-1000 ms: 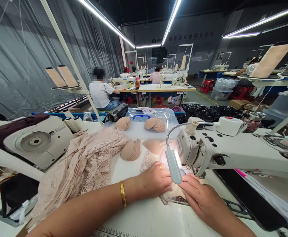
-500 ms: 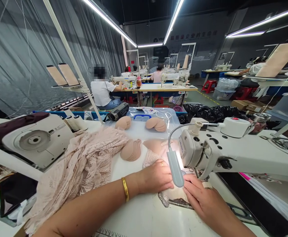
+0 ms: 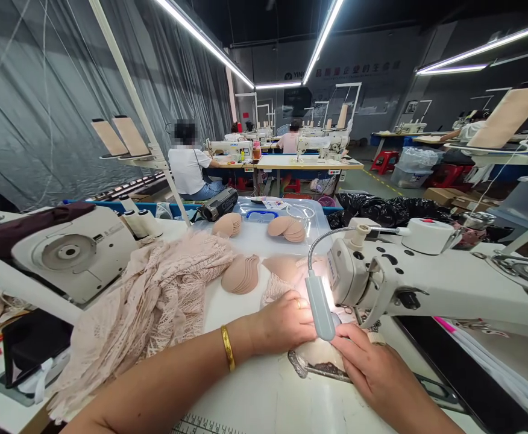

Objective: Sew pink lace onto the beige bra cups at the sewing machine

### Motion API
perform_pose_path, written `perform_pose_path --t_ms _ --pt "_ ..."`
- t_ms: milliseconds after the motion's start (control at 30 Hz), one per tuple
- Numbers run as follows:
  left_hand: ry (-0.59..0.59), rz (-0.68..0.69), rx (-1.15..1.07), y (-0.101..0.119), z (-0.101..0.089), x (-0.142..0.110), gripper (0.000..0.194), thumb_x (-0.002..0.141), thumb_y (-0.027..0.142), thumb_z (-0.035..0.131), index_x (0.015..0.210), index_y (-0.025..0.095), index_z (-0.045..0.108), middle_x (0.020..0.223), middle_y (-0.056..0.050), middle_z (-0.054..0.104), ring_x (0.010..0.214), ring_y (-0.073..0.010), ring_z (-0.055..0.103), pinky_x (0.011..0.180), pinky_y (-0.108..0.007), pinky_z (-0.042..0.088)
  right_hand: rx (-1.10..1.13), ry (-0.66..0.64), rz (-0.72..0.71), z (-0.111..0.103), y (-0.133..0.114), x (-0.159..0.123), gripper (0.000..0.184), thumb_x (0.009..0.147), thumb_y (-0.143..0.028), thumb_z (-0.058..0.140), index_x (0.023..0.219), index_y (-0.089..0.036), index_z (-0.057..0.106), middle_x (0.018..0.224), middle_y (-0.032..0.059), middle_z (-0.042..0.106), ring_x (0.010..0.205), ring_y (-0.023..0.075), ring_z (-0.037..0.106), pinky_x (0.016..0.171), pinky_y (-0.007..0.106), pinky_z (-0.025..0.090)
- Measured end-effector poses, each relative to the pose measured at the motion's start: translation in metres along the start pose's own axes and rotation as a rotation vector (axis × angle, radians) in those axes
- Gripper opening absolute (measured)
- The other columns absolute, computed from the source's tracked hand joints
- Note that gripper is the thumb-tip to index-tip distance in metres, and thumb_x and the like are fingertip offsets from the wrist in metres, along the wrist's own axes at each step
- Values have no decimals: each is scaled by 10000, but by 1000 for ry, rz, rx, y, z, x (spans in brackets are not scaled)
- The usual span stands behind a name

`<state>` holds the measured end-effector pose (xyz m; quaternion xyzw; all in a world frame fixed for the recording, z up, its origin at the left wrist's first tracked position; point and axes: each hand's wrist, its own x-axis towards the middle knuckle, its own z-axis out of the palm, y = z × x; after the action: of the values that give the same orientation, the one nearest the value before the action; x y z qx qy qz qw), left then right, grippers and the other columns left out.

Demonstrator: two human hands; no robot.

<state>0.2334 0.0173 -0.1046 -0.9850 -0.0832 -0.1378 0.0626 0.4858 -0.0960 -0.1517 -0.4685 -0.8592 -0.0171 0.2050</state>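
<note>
Roughly, the widest stretch of white tabletop [image 3: 282,395] shows on the near side, between the left forearm and the right one, with ruler marks [image 3: 205,425] along the bottom edge of the view; a narrower strip runs between the heap of lace fabric [image 3: 155,295] and the left hand [image 3: 284,322]; on the other side the sewing machine [image 3: 408,277] reaches in close above the right hand [image 3: 372,361], and a flat black object [image 3: 458,367] lies beside that forearm, so the room there is tight; beyond the work, a stack of beige pads [image 3: 240,275] sits near a clear plastic box [image 3: 259,241] with a blue handle.

The pale pink lace piece [image 3: 273,288] lies on the tabletop by the machine's head, partly under the left hand; its patterned lace joins a smoother, rounded part at the back, and the light washes out its colour on one side.

The grey lamp [image 3: 320,307] covers the spot where the fingertips of both hands come near each other; the fingers are bent and low, but I cannot tell whether either hand pinches the piece or only presses it; the needle is hidden too, and both forearms are cut off below.
</note>
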Motion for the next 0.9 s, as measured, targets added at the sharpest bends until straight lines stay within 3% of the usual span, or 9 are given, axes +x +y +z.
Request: perform_pose_path --t_ms 233,333,467,600,700,767,833,900 --pt "-15 -6 -28 -4 5 1 179 1020 91 594 953 228 688 976 -18 723 941 -187 619 960 -361 401 12 40 45 7 -5 1 408 1043 -120 388 1323 -287 634 1128 61 747 556 169 594 481 318 468" --pt "-33 -35 -36 -8 6 1 192 1007 73 600 924 223 686 961 -16 723 961 -192 619 965 -366 383 1 83 82 11 -9 3 358 1043 -127 349 1130 -284 658 1093 58 740 516 168 544 459 326 432" --pt "-59 -93 -23 -10 7 1 183 985 84 618 857 207 664 955 -27 712 983 -218 609 964 -396 371 -4 80 73 3 -13 9 331 1054 -142 352 896 -276 610 1081 74 733 629 188 638 476 315 460" --pt "-79 -163 -57 -12 9 1 122 1008 186 605 896 195 653 1000 -61 700 966 -246 608 896 -404 414 50 82 52 -6 -12 11 327 1066 -148 382 1080 -278 681 1051 68 730 776 215 707 561 314 550" --pt "-58 -219 -80 -13 4 -2 133 957 67 560 964 165 650 1019 -91 701 910 -237 628 830 -379 457 122 143 30 -4 -13 9 343 1082 -171 398 1223 -290 687 1016 53 746 834 234 723 674 354 583" --pt "-41 -225 -100 -7 -3 -10 192 952 37 558 1056 165 655 1036 -78 717 920 -215 657 841 -351 492 247 192 100 1 -23 8 280 1106 -262 439 1218 -301 692 1001 44 763 835 242 723 729 377 578" --pt "2 -218 -161 6 -11 -25 225 990 72 584 1170 191 649 1076 -51 744 991 -187 692 910 -317 522 516 192 289 6 -43 11 247 1119 -422 486 1249 -308 662 959 27 763 778 233 702 700 364 559" --pt "94 -211 -282 21 -18 -47 226 1030 138 602 1242 212 636 1148 -54 763 1087 -169 708 983 -298 541 894 159 511 9 -70 17 393 1097 -574 520 1375 -300 567 886 1 734 721 218 666 644 337 532"
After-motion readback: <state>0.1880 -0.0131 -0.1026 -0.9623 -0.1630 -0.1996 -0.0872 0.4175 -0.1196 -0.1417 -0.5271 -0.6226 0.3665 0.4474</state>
